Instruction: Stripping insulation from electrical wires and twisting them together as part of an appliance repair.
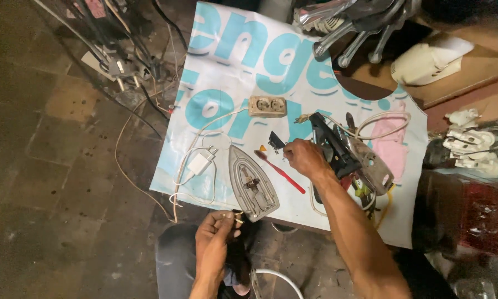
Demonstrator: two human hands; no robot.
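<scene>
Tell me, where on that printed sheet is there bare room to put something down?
The sheet's upper part, above the double socket, is bare, and so is its near right corner, beyond the yellow wire. It is crowded between the iron soleplate, right hand and black iron body.

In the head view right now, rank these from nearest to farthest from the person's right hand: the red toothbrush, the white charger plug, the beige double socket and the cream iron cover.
From the right hand:
1. red toothbrush, just below-left of it on the banner.
2. beige double socket, above-left.
3. white charger plug, far left.
4. cream iron cover, upper right on the wooden surface.
</scene>
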